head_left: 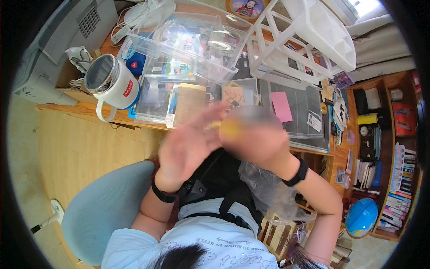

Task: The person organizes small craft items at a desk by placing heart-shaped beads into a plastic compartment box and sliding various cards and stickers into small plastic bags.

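Observation:
My left hand (186, 150) is raised in front of the desk, smeared by motion, its fingers stretched out and apart. Facing it, my right hand (272, 154) looks closed, but a round blur covers most of its fingers. A yellow patch (230, 130) shows inside that blur, between the hands; its kind cannot be made out. Just beyond the hands, a brown card-like piece (190, 105) and a small tan picture card (233, 95) lie on the desk. A pink sheet (281, 106) lies on a clear plastic drawer (300, 125) to the right.
Clear plastic bins (192, 45) and a white drawer frame (286, 54) crowd the desk's back. At left stands a large white mug (114, 85) beside a grey printer (67, 40). A crumpled clear bag (273, 188) hangs below my right forearm. Bookshelf (380, 80) and globe (362, 217) stand right.

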A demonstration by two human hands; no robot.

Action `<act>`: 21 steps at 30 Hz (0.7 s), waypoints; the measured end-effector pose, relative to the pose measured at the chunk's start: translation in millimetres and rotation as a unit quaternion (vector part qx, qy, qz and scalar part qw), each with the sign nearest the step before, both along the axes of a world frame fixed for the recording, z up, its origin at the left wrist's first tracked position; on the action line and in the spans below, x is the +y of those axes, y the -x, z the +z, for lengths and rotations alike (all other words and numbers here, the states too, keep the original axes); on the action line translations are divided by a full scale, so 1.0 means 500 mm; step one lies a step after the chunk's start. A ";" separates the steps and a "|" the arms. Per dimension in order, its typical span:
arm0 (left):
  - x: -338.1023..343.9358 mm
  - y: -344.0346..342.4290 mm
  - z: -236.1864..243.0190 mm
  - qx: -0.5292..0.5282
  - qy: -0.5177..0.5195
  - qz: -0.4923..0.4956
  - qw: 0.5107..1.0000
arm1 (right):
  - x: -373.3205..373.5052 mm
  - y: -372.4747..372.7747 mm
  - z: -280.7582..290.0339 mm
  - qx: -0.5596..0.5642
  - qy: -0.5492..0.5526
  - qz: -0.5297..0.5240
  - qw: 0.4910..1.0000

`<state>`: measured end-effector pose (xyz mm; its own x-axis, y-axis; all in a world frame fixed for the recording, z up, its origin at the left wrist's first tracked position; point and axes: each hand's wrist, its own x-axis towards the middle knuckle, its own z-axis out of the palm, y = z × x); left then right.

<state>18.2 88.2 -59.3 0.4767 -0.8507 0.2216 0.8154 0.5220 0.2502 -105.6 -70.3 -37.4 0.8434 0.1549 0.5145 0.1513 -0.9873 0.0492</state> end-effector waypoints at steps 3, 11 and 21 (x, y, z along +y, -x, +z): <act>-0.012 0.032 0.014 -0.145 -0.135 -0.164 0.966 | -0.001 0.016 0.075 0.041 -0.204 -0.060 0.976; -0.043 0.080 -0.003 -0.156 -0.145 -0.230 0.950 | -0.051 0.073 0.098 0.139 -0.485 -0.057 0.861; -0.074 0.117 0.030 -0.418 -0.210 -0.109 0.877 | -0.168 0.186 0.218 -0.024 -0.498 -0.146 0.855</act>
